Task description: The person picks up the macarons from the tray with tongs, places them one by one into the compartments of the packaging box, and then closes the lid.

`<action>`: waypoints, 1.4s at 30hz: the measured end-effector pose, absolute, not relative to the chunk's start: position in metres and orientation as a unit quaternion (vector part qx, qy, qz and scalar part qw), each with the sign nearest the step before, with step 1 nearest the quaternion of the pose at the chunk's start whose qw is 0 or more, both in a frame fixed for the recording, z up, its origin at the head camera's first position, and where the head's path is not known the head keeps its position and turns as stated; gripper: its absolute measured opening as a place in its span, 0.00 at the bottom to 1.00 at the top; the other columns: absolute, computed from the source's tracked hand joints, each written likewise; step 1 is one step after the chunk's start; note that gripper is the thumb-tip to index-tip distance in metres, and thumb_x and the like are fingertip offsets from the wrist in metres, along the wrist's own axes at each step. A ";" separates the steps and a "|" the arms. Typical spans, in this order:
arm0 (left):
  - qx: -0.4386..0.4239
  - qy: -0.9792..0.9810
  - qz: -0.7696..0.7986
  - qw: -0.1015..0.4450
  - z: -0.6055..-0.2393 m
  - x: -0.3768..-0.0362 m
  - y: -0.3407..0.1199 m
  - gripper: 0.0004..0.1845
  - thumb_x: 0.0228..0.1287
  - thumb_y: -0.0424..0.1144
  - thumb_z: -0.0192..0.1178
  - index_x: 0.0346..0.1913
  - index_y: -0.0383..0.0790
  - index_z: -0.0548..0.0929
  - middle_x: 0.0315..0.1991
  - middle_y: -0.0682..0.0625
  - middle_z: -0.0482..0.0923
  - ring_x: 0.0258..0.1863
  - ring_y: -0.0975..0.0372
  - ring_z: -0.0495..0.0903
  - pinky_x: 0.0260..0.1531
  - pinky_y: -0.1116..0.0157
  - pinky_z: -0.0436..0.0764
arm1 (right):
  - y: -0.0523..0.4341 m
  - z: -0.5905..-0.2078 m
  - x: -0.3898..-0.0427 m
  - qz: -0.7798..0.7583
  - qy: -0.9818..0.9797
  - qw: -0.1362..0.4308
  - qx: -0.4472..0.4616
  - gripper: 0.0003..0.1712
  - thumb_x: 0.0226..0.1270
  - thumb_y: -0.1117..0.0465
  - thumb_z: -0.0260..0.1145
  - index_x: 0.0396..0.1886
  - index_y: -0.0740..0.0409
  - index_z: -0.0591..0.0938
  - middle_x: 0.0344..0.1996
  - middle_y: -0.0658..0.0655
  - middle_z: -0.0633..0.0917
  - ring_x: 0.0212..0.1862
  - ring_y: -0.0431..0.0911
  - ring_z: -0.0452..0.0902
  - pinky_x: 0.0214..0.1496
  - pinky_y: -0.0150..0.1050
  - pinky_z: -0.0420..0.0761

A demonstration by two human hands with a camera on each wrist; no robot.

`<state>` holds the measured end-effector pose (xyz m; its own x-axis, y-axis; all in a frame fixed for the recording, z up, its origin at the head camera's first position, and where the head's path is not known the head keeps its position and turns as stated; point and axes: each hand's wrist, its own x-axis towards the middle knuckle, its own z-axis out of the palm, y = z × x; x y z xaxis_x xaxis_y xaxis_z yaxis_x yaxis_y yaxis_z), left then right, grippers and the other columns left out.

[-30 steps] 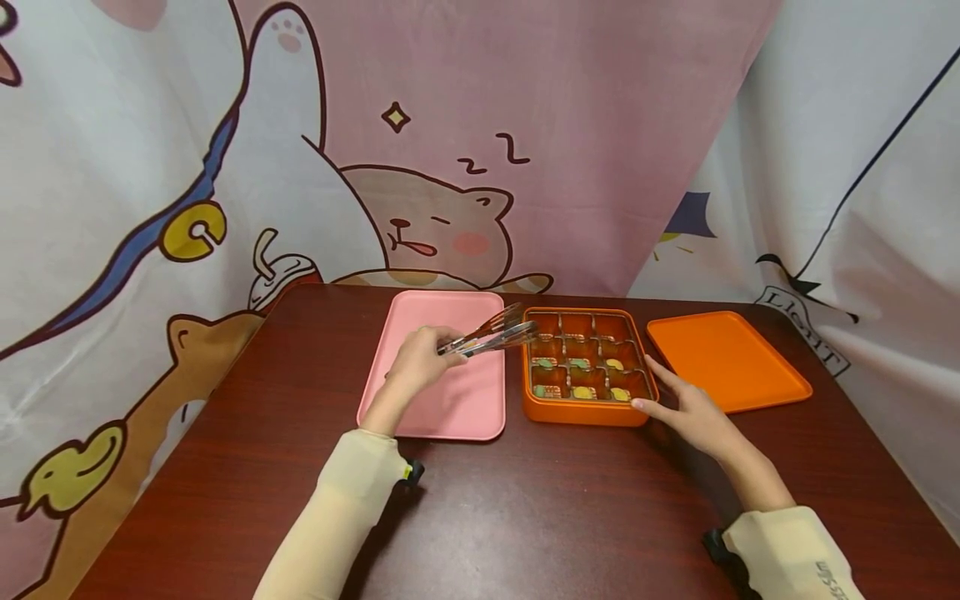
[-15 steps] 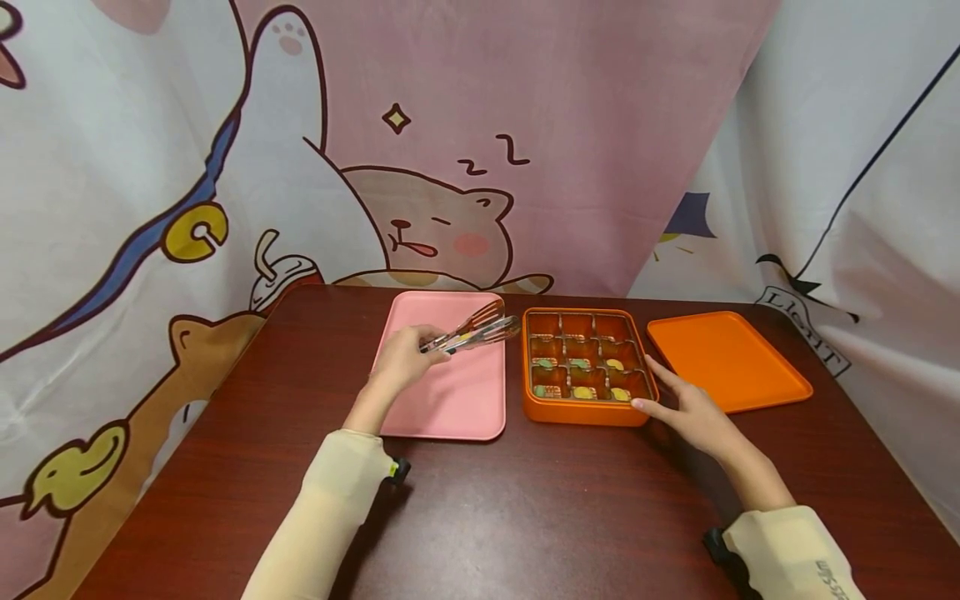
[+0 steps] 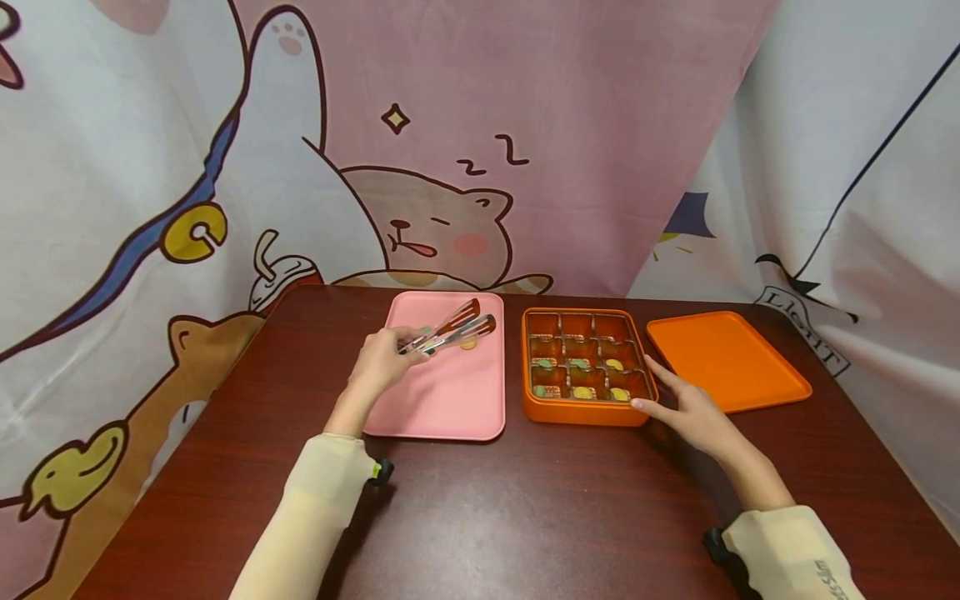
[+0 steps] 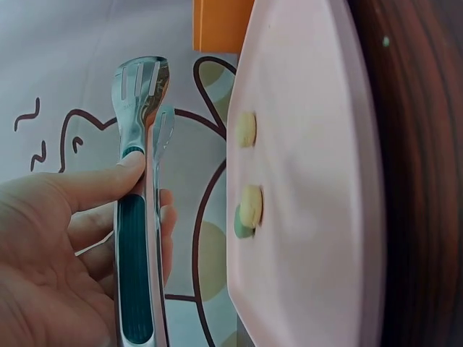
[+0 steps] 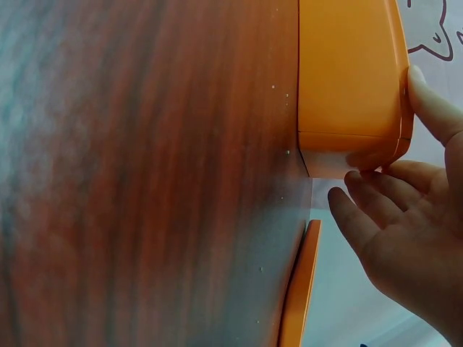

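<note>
My left hand (image 3: 378, 360) grips a pair of metal serving tongs (image 4: 135, 253) with dark green handle inserts, thumb on one arm. The tongs point right over the pink tray (image 3: 450, 404), spread apart with nothing between their ends. On the tray's far part lie small yellow pieces (image 4: 250, 206) shaped like macarons, and a green piece (image 4: 241, 224) beside one of them. My right hand (image 3: 693, 417) rests at the near right corner of the orange box (image 3: 585, 414), thumb at the rim and fingers along its side. Inside, a divided insert holds green and yellow pieces in its nearer compartments.
An orange lid (image 3: 727, 358) lies flat to the right of the box, behind the right hand. All stand on a dark red-brown wooden table (image 3: 510, 517). A printed cartoon curtain (image 3: 570, 150) hangs behind the table's back edge.
My left hand has moved left with the tongs, from the box's left edge to over the pink tray, uncovering pieces there. My right hand has stayed at the box.
</note>
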<state>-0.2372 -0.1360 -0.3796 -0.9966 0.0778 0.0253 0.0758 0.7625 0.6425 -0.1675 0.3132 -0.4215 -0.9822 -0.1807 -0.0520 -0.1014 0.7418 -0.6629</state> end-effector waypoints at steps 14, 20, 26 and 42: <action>0.032 0.947 0.318 -0.011 -0.394 -0.239 -0.161 0.20 0.60 0.41 0.70 0.55 0.41 0.85 0.51 0.40 0.85 0.48 0.49 0.81 0.48 0.50 0.77 | 0.313 -0.421 -0.167 -0.356 0.929 0.061 -0.075 0.52 0.70 0.43 0.64 0.82 0.52 0.46 0.75 0.77 0.55 0.73 0.75 0.52 0.65 0.75 0.58; 0.016 0.948 0.317 -0.006 -0.397 -0.236 -0.171 0.20 0.62 0.39 0.69 0.56 0.39 0.84 0.54 0.37 0.83 0.51 0.46 0.81 0.51 0.47 0.77 | 0.314 -0.424 -0.169 -0.355 0.930 0.056 -0.078 0.51 0.70 0.43 0.64 0.82 0.51 0.47 0.75 0.76 0.56 0.73 0.75 0.53 0.66 0.74 0.59; 0.009 0.953 0.304 -0.001 -0.402 -0.236 -0.179 0.21 0.62 0.39 0.68 0.58 0.37 0.83 0.56 0.35 0.82 0.53 0.43 0.80 0.52 0.45 0.76 | 0.315 -0.424 -0.169 -0.354 0.930 0.055 -0.078 0.52 0.70 0.43 0.64 0.82 0.52 0.47 0.75 0.76 0.57 0.73 0.74 0.53 0.65 0.74 0.59; -0.014 0.955 0.296 0.026 -0.408 -0.232 -0.189 0.23 0.64 0.41 0.67 0.59 0.36 0.81 0.56 0.34 0.81 0.48 0.47 0.78 0.50 0.49 0.76 | 0.313 -0.423 -0.169 -0.353 0.931 0.056 -0.073 0.52 0.69 0.42 0.64 0.82 0.52 0.47 0.75 0.75 0.58 0.73 0.74 0.53 0.66 0.74 0.58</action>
<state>-0.2317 -0.1887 -0.4079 -0.9982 -0.0116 -0.0587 -0.0428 0.8245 0.5642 -0.1693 0.3134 -0.4231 -0.9831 -0.1749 -0.0531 -0.0957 0.7400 -0.6657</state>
